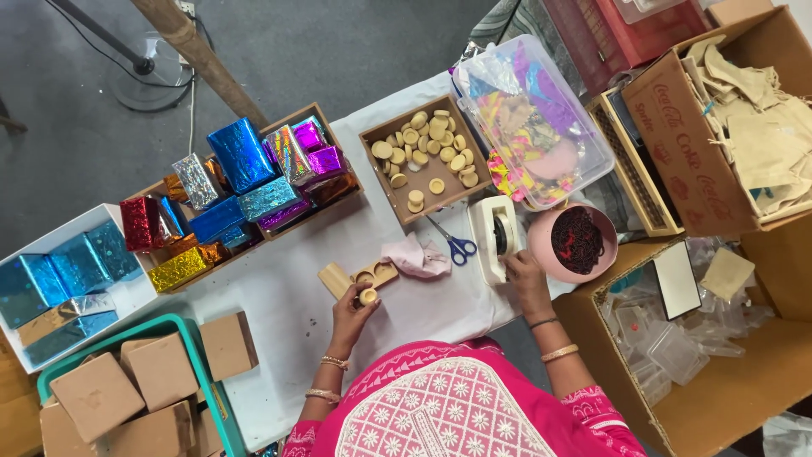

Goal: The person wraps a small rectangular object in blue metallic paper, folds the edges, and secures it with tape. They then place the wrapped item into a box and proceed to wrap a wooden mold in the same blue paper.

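Two bare hands working on the white-covered table (279, 296): left hand (353, 309) pinching a small round wooden cup (368, 296) between its fingertips, just beside the pale wooden holder with round hollows (359, 277); right hand (523, 272) pressing curled fingers against the white tape dispenser (495, 237). Lying between them, a crumpled pink cloth (416, 256) and blue-handled scissors (452, 243). Sitting beyond, a brown wooden tray of round wooden cups (425, 156); standing left of it, a wooden tray of shiny foil-wrapped boxes (245, 182).
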